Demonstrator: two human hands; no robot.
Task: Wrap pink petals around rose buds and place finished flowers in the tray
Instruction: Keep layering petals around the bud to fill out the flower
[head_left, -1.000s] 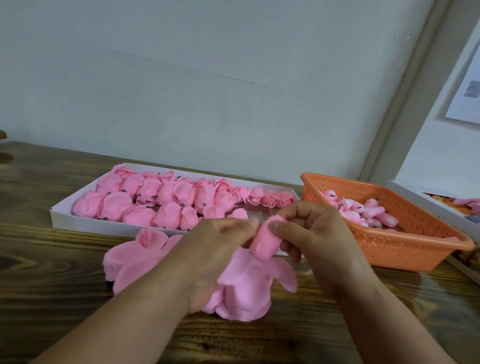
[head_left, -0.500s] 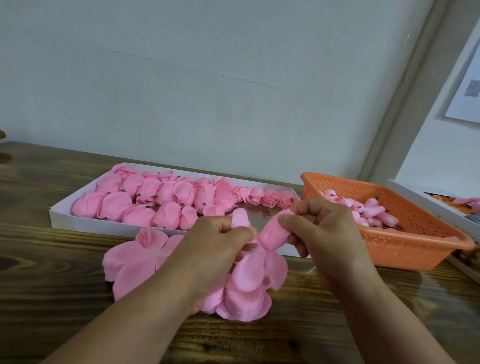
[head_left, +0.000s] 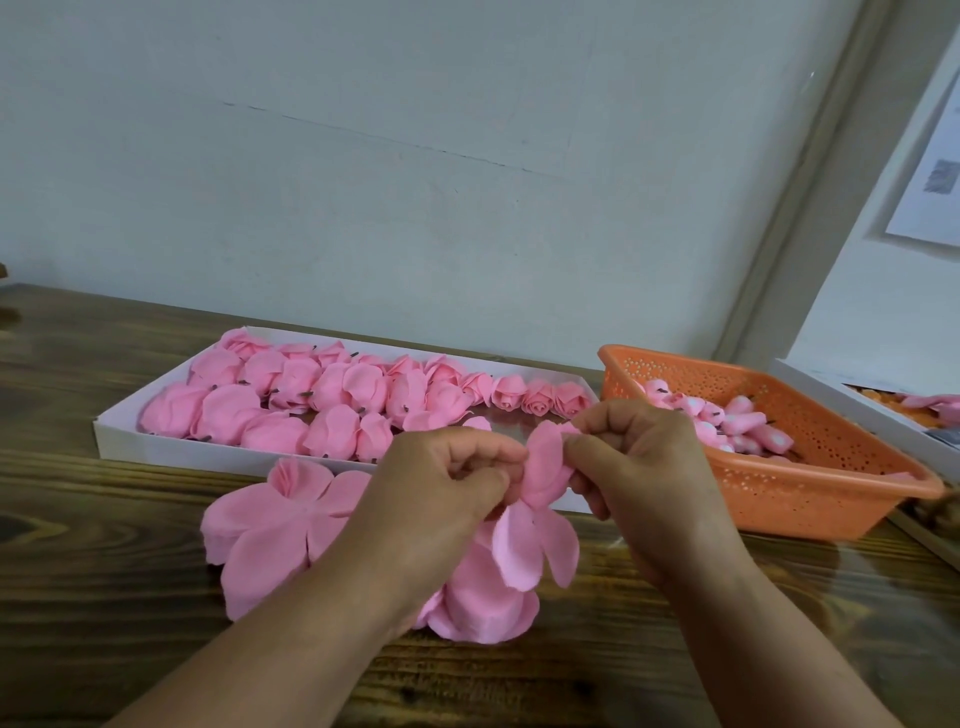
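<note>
Since a second ago both hands have lifted a bit and more petals are folded up around the bud, so fewer hang loose underneath. Left hand and right hand each pinch the half-wrapped flower from either side, fingers curled tight on it, just above the wooden table. Its long axis runs roughly up and down, tip leaning slightly right and away toward the wall, with two or three loose petals dangling from the bottom. Spare petal pieces lie flat on the table right below and to the left. White tray of finished roses sits just behind the hands, and the orange basket of bare buds is off to the right.
</note>
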